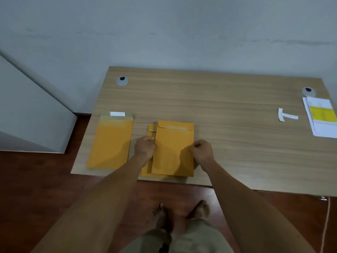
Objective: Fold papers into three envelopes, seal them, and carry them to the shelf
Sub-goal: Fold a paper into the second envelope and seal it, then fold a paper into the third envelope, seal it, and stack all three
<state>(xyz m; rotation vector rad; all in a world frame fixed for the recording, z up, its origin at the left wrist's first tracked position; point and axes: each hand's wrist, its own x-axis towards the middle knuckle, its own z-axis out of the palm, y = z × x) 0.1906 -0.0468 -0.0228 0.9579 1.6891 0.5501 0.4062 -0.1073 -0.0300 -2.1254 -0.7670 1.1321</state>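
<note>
1. Grip: the left hand (145,146) pinches the left edge of the top envelope (173,150); the right hand (201,149) pinches its right edge. This envelope lies on a stack (148,172) at the near edge of the desk (228,143).
2. Left: a separate envelope (111,143) lies flat with its flap open, so it is unsealed.
3. Progress: the top envelope looks sealed; carrying to the shelf remains.
4. Right: peeled strips (287,115) and papers (321,117) lie well apart, obstructing nothing.

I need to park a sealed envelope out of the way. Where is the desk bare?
The bare patch is the middle of the desk, between the stacked envelopes and the white strips beside the paper stack. The near left is crowded: the single envelope, the stack, both hands.
</note>
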